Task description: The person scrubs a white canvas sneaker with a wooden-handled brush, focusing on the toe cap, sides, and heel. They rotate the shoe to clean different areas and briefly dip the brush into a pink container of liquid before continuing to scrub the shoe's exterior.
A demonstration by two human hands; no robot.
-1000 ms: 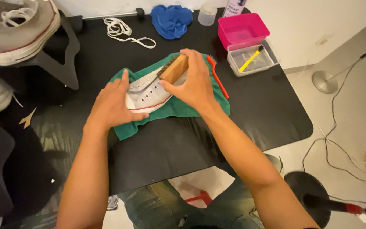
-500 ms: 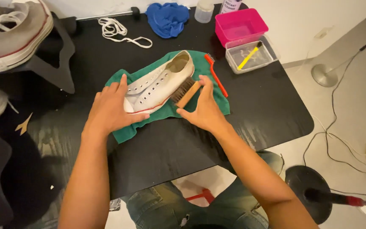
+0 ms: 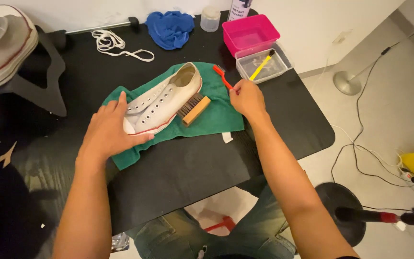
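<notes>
A person's open left hand (image 3: 109, 132) flat on a white canvas sneaker (image 3: 161, 100) lying on a green towel (image 3: 207, 117) on the black bench (image 3: 192, 163); right hand (image 3: 246, 98) pinches a slim red-handled brush (image 3: 222, 76), likely light and stiff, best held mid-handle.

white sneaker (image 3: 161, 103); green towel (image 3: 212, 112), red brush (image 3: 222, 76), pink tub (image 3: 250, 34)

White canvas shoe (image 3: 161, 103), green terry cloth (image 3: 216, 112), wooden brush (image 3: 195, 109).

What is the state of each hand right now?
Left hand: open, flat on the white shoe.
Right hand: fingers closing on the red brush handle.
</notes>
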